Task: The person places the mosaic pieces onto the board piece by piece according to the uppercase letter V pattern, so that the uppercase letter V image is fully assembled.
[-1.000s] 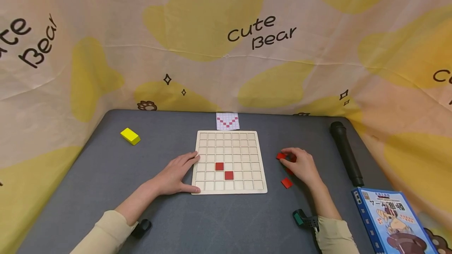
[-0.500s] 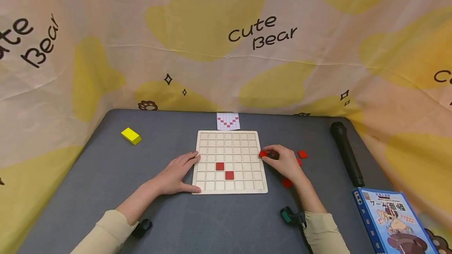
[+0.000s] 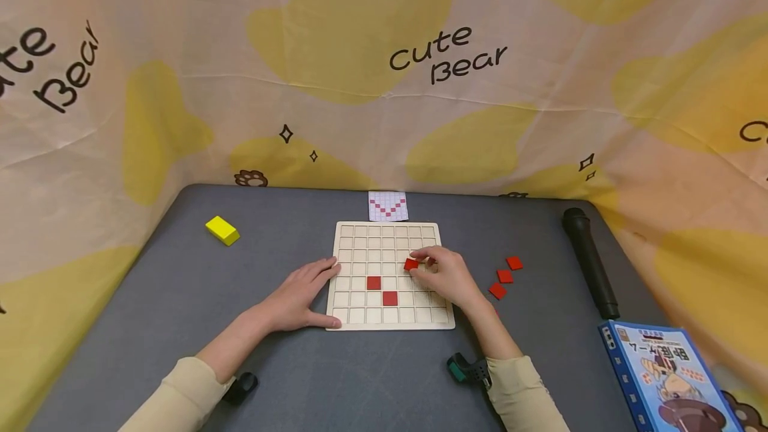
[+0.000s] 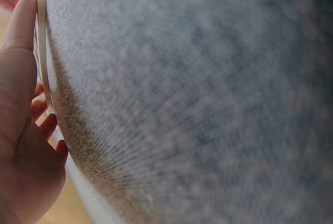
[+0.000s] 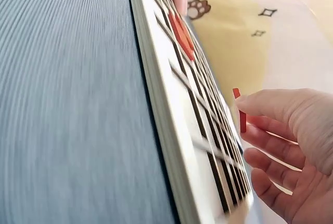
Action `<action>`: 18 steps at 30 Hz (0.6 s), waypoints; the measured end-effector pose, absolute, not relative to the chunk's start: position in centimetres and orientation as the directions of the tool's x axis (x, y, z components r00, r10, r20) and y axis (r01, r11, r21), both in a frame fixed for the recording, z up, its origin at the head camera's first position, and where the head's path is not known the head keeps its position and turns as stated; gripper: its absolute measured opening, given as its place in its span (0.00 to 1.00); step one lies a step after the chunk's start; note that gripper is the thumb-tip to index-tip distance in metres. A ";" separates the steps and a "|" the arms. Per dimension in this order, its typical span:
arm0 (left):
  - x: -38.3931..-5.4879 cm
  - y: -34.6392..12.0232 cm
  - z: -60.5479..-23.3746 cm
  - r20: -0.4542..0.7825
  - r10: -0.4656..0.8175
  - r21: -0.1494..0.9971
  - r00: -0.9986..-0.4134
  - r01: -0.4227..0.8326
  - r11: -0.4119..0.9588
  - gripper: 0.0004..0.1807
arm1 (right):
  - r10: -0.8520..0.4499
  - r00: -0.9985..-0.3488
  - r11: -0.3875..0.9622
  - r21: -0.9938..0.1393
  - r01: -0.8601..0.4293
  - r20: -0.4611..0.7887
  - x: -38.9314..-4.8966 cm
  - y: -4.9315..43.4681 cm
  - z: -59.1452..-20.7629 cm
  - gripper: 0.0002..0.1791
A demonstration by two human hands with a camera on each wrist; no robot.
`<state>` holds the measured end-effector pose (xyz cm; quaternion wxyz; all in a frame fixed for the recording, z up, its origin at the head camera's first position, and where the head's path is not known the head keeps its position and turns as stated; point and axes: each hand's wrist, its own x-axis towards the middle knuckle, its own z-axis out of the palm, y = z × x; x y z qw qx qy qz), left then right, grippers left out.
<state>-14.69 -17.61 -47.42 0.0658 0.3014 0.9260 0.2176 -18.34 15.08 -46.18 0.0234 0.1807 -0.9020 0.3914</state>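
Observation:
A cream gridded board [image 3: 360, 237] lies mid-table, with two red square tiles [image 3: 374, 283] sitting diagonally in its cells. Along its left side rests my left hand [image 3: 297, 295], fingers and thumb extended and spread, their tips on the rim. In the left wrist view that hand's thumb lies along the board edge. My right hand [image 3: 447, 275] is over the board's right half, pinching another red square tile [image 3: 411, 264] between thumb and fingers. The right wrist view shows this tile edge-on, above the grid. Several loose red tiles [image 3: 505, 276] lie right of the board, one mostly hidden by the wrist.
Behind the board is a small card [image 3: 387, 207] printed with a pink V pattern on a grid. A yellow block [image 3: 223, 231] lies at the back left. On the right are a black microphone [image 3: 589, 262] and a blue illustrated box [image 3: 669, 372]. A patterned curtain backs the table.
My right hand has moved left from the loose tiles to over the board, carrying one red tile. My left hand keeps its place at the board's edge.

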 end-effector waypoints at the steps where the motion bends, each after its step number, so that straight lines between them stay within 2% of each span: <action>1: -14.7 -17.6 -47.4 0.011 0.587 0.444 -0.809 0.530 0.722 0.58 | -0.312 -0.933 0.626 -0.699 -0.345 0.180 -18.4 14.7 -46.2 0.15; 18: -14.8 -17.6 -47.5 -0.005 0.580 0.456 -0.815 0.514 0.727 0.58 | -0.384 -0.907 0.631 -0.669 -0.393 0.171 -18.5 8.4 -46.5 0.15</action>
